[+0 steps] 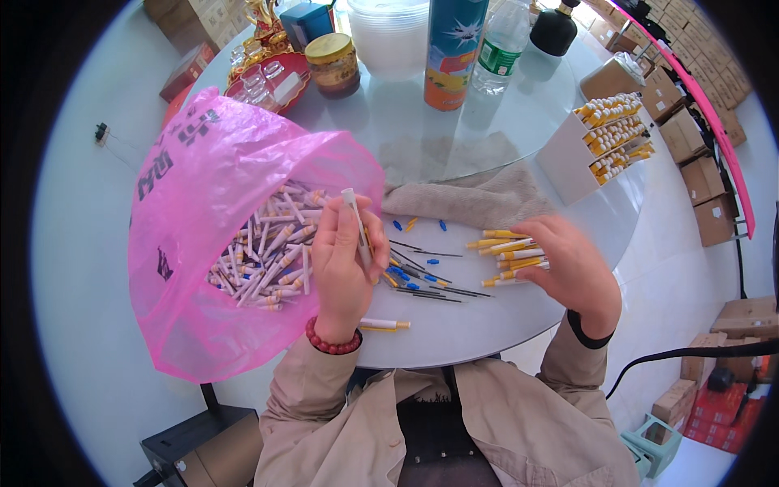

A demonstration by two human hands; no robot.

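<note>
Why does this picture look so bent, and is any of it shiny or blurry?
Head view: wide-lens distortion, with darkness around the rim and the pink strip at right bowing outward; head view: pale glare on the creased pink bag and a soft sheen on the tabletop; head view: the right hand looks slightly soft, perhaps from movement.

The place looked like a storeroom that served as a small workshop. Brown cartons (704,201) were piled up from two to four o'clock, with red boxes (716,418) at four. On the pale bench (479,339), a pink plastic bag (247,138) at nine o'clock held many loose white tubes (276,264), and a white box (564,158) at two held rows of yellow-and-white sticks (615,134). A red tray (295,66) of small glasses (258,88) at eleven and a drink bottle (498,55) at one looked more homely.
</note>
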